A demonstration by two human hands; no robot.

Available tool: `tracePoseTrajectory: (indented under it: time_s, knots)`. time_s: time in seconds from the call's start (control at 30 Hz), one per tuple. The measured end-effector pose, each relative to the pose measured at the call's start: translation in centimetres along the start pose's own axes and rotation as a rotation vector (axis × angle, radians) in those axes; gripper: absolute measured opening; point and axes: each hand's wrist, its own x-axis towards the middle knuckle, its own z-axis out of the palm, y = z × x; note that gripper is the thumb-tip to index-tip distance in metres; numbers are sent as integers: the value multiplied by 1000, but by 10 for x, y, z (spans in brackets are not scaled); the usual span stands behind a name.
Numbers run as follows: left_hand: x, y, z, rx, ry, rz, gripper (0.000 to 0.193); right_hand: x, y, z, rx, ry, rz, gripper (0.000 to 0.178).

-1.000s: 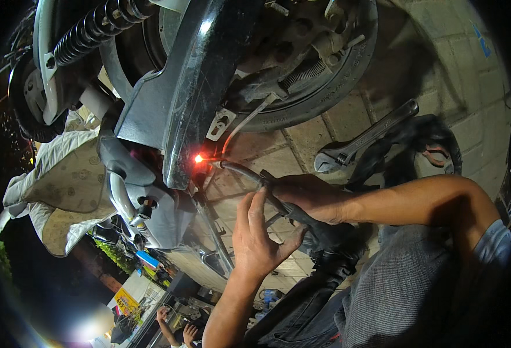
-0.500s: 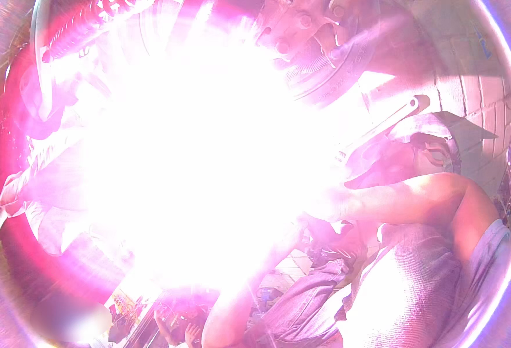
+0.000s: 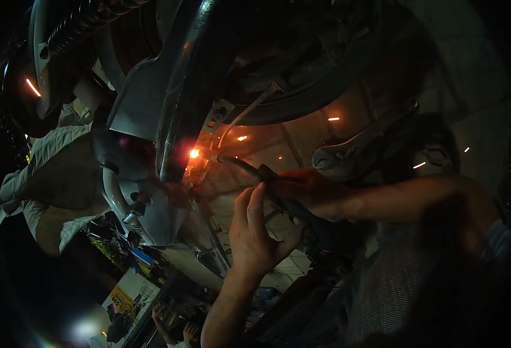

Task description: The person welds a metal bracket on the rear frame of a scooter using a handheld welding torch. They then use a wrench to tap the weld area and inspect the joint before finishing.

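Observation:
A welding torch with a curved neck [image 3: 241,165] points left at a small orange glow [image 3: 194,153] on the lower end of a dark metal beam [image 3: 177,98]. My right hand [image 3: 307,188], its arm coming in from the right, is closed around the dark torch handle, its fingers partly in shadow. From below, my left hand [image 3: 254,232] reaches up, with its fingertips against the torch just behind the neck and its thumb toward the handle. Beside the glow, a slotted metal bracket [image 3: 217,116] sticks out from the beam.
An adjustable wrench [image 3: 334,159] lies on the paved floor, right of the torch. Above is a wheel [image 3: 325,95]; at upper left, a coil spring [image 3: 90,23]. Pale quilted fabric [image 3: 58,145] hangs at left. Sparks fly around. Another person's hands [image 3: 190,332] show at the bottom.
The white-pink glare that covered the middle of the picture has gone, leaving a small orange glow and scattered sparks in a dark scene. My arms are in nearly the same place.

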Motion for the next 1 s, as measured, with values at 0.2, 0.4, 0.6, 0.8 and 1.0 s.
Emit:
tracePoseTrajectory:
  time_s: [0.2, 0.4, 0.6, 0.8, 1.0]
  knots:
    - [0, 1, -2, 5, -25, -3, 94, 0, -2, 6, 12, 80, 25, 43]
    - [5, 0, -3, 40, -27, 27, 94, 1, -6, 4, -53, 98, 52, 42]
    - [2, 10, -1, -181, -270, -379, 58, -3, 6, -2, -214, 71, -18, 31]
    - [4, 14, -4, 339, -601, -471, 59, 2, 2, 1, -145, 45, 0, 35]
    - [4, -1, 4, -24, 83, 52, 72, -3, 9, 3, 21, 104, 72, 41]
